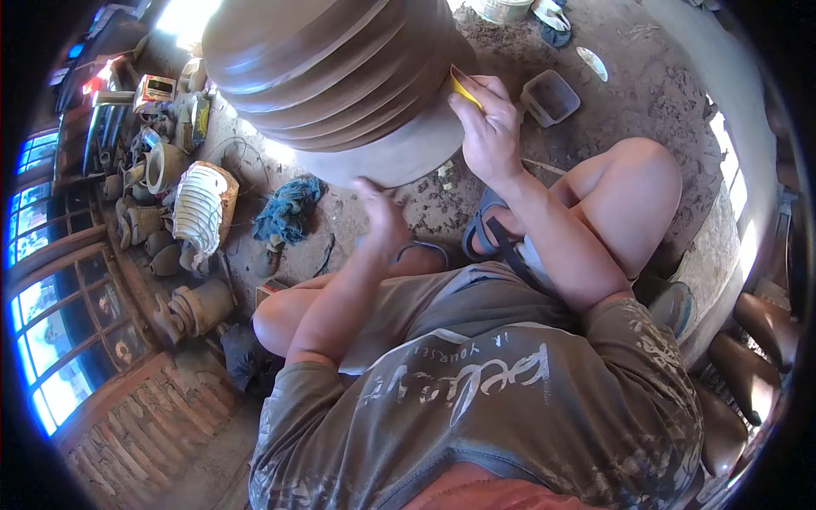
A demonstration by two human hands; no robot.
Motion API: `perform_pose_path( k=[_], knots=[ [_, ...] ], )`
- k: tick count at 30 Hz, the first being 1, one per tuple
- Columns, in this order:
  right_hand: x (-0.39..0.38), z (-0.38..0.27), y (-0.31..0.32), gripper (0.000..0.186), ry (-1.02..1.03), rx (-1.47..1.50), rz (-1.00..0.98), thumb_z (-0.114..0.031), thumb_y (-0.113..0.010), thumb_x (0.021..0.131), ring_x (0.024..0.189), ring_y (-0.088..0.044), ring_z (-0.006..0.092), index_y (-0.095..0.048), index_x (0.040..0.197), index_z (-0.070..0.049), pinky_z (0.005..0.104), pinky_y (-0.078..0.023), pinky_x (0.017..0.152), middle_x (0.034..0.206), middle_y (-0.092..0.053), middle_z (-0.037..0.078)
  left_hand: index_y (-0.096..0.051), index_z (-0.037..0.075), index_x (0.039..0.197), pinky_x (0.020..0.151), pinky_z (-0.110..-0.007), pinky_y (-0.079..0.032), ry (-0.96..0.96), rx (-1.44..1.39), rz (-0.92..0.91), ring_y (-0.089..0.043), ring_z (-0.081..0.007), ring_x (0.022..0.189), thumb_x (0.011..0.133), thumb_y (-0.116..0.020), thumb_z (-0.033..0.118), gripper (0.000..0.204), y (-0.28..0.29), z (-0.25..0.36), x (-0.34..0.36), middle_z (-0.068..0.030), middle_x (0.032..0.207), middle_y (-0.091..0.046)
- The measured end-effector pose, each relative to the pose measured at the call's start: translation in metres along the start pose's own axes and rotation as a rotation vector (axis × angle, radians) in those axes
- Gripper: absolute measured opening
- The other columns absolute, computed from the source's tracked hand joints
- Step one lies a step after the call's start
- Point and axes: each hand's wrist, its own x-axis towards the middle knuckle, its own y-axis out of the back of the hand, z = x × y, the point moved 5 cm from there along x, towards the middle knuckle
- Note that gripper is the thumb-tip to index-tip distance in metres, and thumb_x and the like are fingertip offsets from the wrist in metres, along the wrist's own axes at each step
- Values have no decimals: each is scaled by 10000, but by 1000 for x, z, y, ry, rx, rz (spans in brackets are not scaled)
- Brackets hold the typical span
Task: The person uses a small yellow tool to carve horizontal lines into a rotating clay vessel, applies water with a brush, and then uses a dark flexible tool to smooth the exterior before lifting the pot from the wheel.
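The right hand (493,132) pinches a yellow scraper (467,92) at the side of the ridged brown pot (340,81), up on a pale disc (382,161); left hand (382,214), loosely open, nothing visible inside, at the disc's near edge.

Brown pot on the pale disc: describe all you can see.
The pot is large, brown and round, with raised ridges around its wall and a sheen on the left; it looks like damp clay. It sits on a pale disc, seeming narrower near the base; its top runs out of the picture. The right hand holds a thin yellow piece at its right side, seemingly against the wall. The left hand is by the disc's edge.
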Motion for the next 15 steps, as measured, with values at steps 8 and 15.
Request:
perform_pose_path(
  k=[8, 15],
  knots=[
    [9, 9, 1, 309, 20, 9, 14, -85, -602, 938, 838, -577, 148, -683, 1216, 22, 279, -472, 754, 1059, -634, 98, -267, 105, 1567, 1113, -572, -337, -52, -81, -247, -376, -327, 1426, 961, -327, 754, 890, -2, 31, 3, -181, 1568, -358],
    [9, 1, -9, 304, 123, -39, 34, -85, -606, 944, 782, -560, 105, -682, 1217, 25, 252, -462, 698, 1046, -615, 78, -274, 109, 1564, 1105, -538, -351, 8, -36, -1, -394, -322, 1405, 985, -232, 738, 856, -4, 12, 1, -123, 1580, -356]
  ],
)
